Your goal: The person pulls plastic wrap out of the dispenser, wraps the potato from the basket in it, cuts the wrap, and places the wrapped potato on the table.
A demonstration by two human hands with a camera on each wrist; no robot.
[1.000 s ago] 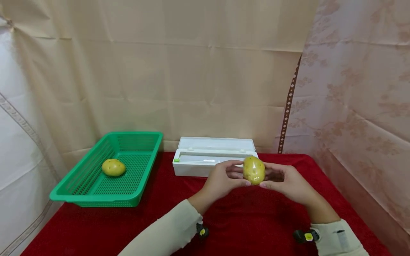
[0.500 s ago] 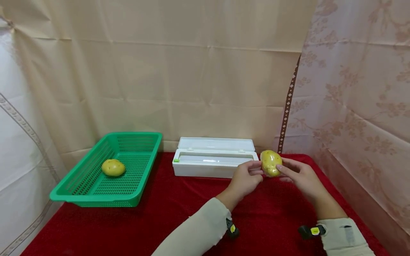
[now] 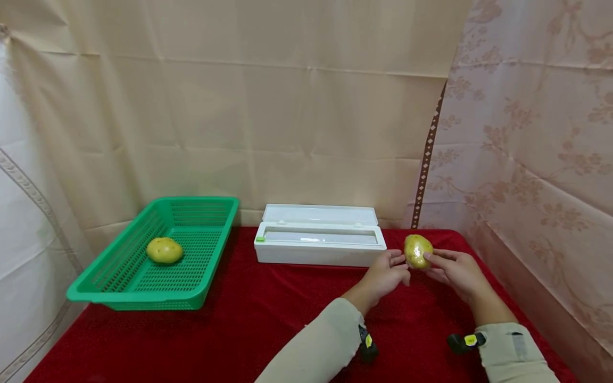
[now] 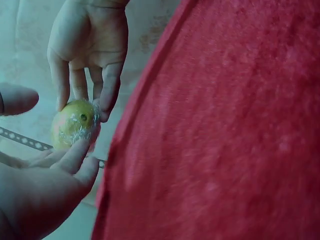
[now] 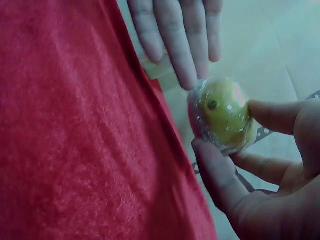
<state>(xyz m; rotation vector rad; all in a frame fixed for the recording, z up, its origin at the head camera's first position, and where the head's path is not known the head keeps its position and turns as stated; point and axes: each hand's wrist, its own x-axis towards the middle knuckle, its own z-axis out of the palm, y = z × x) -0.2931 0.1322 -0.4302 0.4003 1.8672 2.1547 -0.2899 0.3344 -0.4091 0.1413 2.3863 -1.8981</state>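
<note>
My right hand [image 3: 461,275] pinches a yellow potato [image 3: 416,250] between thumb and fingers, over the right back part of the table. Shiny, crinkled cling film covers this potato [image 5: 227,120], as both wrist views show. My left hand [image 3: 381,277] is beside it on the left. In the left wrist view, the fingers [image 4: 72,157] of that hand reach out straight at the film, while its thumb [image 4: 19,99] stands well apart. From the right wrist, the left fingertips appear right at the potato's edge.
A green slotted basket [image 3: 198,290] stands at the left, holding another potato [image 3: 164,250]. Behind the hands, a white cling film dispenser [image 3: 318,255] has its lid raised. Red cloth [image 3: 268,319] covers the table; beige curtains [image 3: 287,122] hang behind it.
Both hands have carried the wrapped potato to the right, past the dispenser, then slightly lower. The left hand's grip has loosened, its thumb coming away; the right hand keeps hold.
</note>
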